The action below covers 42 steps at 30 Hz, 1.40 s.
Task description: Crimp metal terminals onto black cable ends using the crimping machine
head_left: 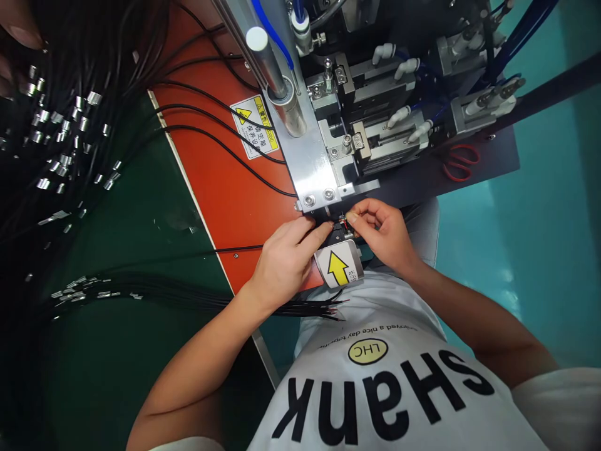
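My left hand (288, 254) is closed over a black cable (239, 249) that runs in from the left, its fingertips pressed at a small black fixture (337, 235) under the machine's metal plate (310, 172). Opposite it, my right hand (385, 235) pinches thumb and forefinger together at the fixture's right side. A short bit of thin red wire (346, 224) shows by those fingertips, though its end is hidden. Just below the fixture is a curved cover (339, 263) with a yellow arrow. More black cables with stripped ends (331, 307) lie beneath my left forearm.
Several black cables (225, 143) cross the orange machine base (201, 181). Bundled cables with silver ferrules (70, 141) lie on the dark green table (141, 351). Another person's hand (21, 25) is at upper left. Pneumatic cylinders (385, 141) and red-handled scissors (461, 163) are at right.
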Motion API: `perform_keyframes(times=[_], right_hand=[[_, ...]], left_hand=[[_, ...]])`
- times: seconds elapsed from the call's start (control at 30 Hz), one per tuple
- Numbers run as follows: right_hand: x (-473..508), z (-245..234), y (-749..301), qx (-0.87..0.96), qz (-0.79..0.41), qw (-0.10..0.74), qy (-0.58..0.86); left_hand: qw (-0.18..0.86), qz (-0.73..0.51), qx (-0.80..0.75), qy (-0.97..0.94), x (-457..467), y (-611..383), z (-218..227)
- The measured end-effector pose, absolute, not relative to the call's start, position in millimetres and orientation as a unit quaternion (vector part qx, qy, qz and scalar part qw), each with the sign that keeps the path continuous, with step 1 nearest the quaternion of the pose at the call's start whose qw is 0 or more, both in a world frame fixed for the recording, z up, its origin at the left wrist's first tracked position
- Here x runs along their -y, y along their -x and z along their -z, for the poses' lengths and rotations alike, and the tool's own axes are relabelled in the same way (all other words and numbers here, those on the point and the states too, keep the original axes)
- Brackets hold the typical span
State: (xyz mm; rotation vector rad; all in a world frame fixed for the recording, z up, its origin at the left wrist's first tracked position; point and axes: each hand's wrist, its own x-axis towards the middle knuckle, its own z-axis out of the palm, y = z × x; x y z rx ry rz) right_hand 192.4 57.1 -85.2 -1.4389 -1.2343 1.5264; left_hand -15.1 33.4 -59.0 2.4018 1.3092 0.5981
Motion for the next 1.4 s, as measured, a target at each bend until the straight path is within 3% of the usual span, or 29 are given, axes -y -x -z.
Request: perform_keyframes(times=[0.7, 0.97, 1.4], right_hand=[[-57.7, 86.4, -191.5, 0.518, -0.538, 0.355, 0.562], [-63.8, 81.4, -198.0, 0.434, -0.654, 0.307, 0.538], [-51.3, 85.2, -174.8, 0.532, -0.471, 0.415, 0.568]], left_hand=[[0.151, -0.206, -0.460, -0.850, -33.3, 14.4, 59.4], [0.156, -0.207, -0.460, -0.849, -32.0, 13.9, 59.6], [0.141, -0.205, -0.456, -0.855, -30.2, 15.6, 58.9]])
